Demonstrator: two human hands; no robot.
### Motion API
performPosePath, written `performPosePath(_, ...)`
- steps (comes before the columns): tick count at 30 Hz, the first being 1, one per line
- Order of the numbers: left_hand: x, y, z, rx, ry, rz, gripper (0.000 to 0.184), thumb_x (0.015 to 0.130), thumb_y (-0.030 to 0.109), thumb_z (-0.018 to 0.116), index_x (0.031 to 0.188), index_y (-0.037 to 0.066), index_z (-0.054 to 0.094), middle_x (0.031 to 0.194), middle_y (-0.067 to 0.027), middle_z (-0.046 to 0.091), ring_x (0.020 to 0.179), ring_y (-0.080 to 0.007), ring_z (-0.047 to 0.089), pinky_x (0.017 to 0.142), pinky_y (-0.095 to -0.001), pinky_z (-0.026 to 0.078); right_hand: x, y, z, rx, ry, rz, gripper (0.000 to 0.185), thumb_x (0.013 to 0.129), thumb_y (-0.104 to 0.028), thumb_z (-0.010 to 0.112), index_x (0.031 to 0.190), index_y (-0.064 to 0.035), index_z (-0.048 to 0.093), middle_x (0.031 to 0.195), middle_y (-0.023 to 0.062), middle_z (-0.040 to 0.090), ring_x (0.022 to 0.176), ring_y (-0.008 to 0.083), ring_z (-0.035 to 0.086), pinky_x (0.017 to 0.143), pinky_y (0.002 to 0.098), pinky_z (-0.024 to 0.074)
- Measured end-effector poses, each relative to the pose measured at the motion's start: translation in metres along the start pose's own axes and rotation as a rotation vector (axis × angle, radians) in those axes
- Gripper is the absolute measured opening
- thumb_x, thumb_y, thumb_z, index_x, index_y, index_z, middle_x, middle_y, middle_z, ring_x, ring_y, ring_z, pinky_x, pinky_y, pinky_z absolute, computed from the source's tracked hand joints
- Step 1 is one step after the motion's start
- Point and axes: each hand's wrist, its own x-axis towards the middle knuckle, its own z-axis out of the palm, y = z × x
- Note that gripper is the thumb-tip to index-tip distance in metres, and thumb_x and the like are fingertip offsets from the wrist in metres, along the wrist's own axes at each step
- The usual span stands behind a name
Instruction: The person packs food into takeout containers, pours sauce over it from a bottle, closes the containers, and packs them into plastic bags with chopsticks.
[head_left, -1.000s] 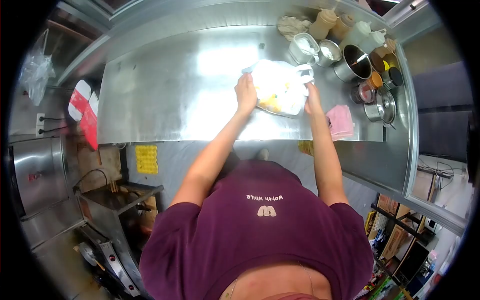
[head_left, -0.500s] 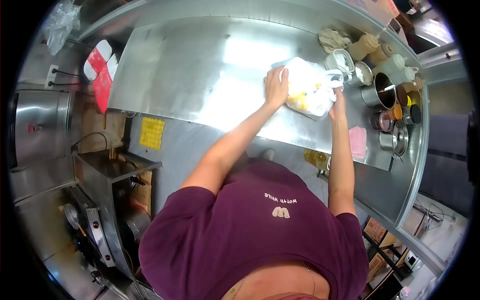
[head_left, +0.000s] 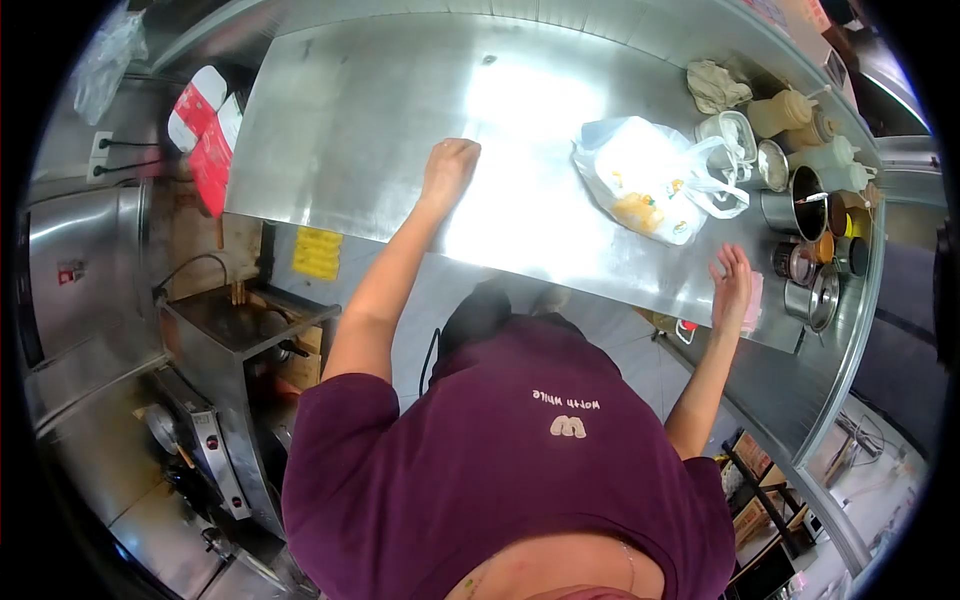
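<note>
Right fingers (head_left: 735, 257) spread, left fingers (head_left: 462, 149) curled together; both have released the white bag (head_left: 635, 165), yellow-patched, its contents unclear.

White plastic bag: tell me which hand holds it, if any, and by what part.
Neither: the bag rests on the counter, apart from both the left hand and the right hand.
</note>
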Motion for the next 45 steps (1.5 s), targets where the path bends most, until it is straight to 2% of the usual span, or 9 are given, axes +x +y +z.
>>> performPosePath(6, 0.007, -0.036, 0.000, -0.154, -0.090, -0.005, 0.017, 0.074, 0.006, 0.056, 0.089, 0.004, 0.062, 0.092, -0.0103, 0.059, 0.087, -0.0289, 0.055, 0.079, -0.0380, 0.044, -0.042, 0.022, 0.004, -0.057, 0.284, 0.066, 0.043, 0.085, -0.028, 0.055, 0.118, -0.0013, 0.047, 0.113, 0.0133, 0.053, 0.106, 0.0232, 0.049, 0.090, 0.0399, 0.0383)
performPosePath(11, 0.057, -0.103, 0.010, -0.113, 0.026, -0.103, 0.023, 0.076, 0.007, 0.051, 0.097, 0.004, 0.061, 0.099, -0.0159, 0.056, 0.094, -0.0324, 0.052, 0.084, -0.0393, 0.042, -0.018, 0.023, -0.032, -1.366, 0.615, -0.399, 0.055, 0.074, -0.028, 0.066, 0.120, -0.0019, 0.048, 0.117, 0.0186, 0.050, 0.107, 0.0307, 0.048, 0.093, 0.0392, 0.0363)
performPosePath(18, 0.069, -0.103, 0.009, -0.110, -0.037, -0.169, 0.023, 0.076, 0.004, 0.050, 0.096, 0.002, 0.060, 0.098, -0.0173, 0.055, 0.093, -0.0339, 0.051, 0.084, -0.0397, 0.041, 0.022, 0.031, -0.018, -1.558, 0.867, 0.233, 0.057, 0.075, -0.040, 0.058, 0.124, -0.0121, 0.046, 0.124, 0.0148, 0.046, 0.115, 0.0355, 0.041, 0.096, 0.0414, 0.0340)
performPosePath(24, -0.013, -0.022, -0.035, -0.145, -0.091, -0.146, 0.021, 0.077, 0.003, 0.050, 0.095, 0.003, 0.059, 0.094, -0.0167, 0.057, 0.091, -0.0331, 0.053, 0.080, -0.0373, 0.043, -0.037, 0.072, -0.028, -1.407, 0.579, -0.484, 0.035, 0.076, -0.010, 0.053, 0.111, -0.0027, 0.055, 0.106, 0.0170, 0.057, 0.099, 0.0331, 0.052, 0.085, 0.0389, 0.0410)
performPosePath(28, -0.075, -0.010, -0.053, -0.334, 0.071, -0.722, 0.020, 0.088, 0.017, 0.047, 0.097, 0.003, 0.059, 0.086, -0.0090, 0.061, 0.077, -0.0214, 0.058, 0.069, -0.0322, 0.047, -0.105, 0.042, 0.125, -0.688, 0.138, -0.194, 0.030, 0.081, -0.008, 0.049, 0.108, 0.0016, 0.057, 0.094, 0.0126, 0.063, 0.087, 0.0196, 0.059, 0.077, 0.0301, 0.0455)
performPosePath(31, -0.120, 0.020, -0.090, -1.325, -0.114, -1.351, 0.027, 0.090, 0.022, 0.043, 0.099, 0.001, 0.058, 0.084, -0.0069, 0.061, 0.078, -0.0161, 0.059, 0.070, -0.0319, 0.049, -0.085, 0.037, 0.221, -0.544, -0.481, -0.319, 0.028, 0.080, -0.006, 0.051, 0.107, 0.0002, 0.058, 0.100, 0.0131, 0.061, 0.096, 0.0212, 0.057, 0.084, 0.0302, 0.0432)
performPosePath(35, -0.200, 0.024, -0.079, -1.678, -0.547, -1.455, 0.043, 0.092, 0.030, 0.033, 0.110, -0.004, 0.052, 0.097, -0.0144, 0.061, 0.089, -0.0216, 0.059, 0.080, -0.0364, 0.049, 0.049, 0.026, 0.344, -0.697, -0.594, -0.447, 0.028, 0.080, -0.011, 0.049, 0.106, -0.0048, 0.058, 0.101, 0.0146, 0.061, 0.092, 0.0280, 0.059, 0.079, 0.0338, 0.0457)
performPosePath(40, -0.199, 0.015, -0.053, -2.166, -0.267, -1.486, 0.056, 0.093, 0.039, 0.026, 0.124, -0.006, 0.039, 0.120, -0.0226, 0.048, 0.111, -0.0310, 0.048, 0.095, -0.0441, 0.038, 0.139, 0.083, 0.420, -1.236, -0.231, -0.709, 0.028, 0.087, -0.021, 0.045, 0.106, -0.0050, 0.058, 0.087, 0.0171, 0.063, 0.082, 0.0293, 0.061, 0.071, 0.0379, 0.0464)
performPosePath(45, -0.214, -0.021, -0.046, -2.309, -0.138, -1.372, 0.054, 0.095, 0.039, 0.024, 0.125, -0.003, 0.038, 0.120, -0.0222, 0.048, 0.113, -0.0335, 0.046, 0.094, -0.0435, 0.039, -0.087, 0.180, 0.421, -0.833, -1.041, -0.390, 0.031, 0.083, -0.031, 0.050, 0.101, -0.0069, 0.060, 0.095, 0.0155, 0.057, 0.084, 0.0269, 0.055, 0.072, 0.0370, 0.0440)
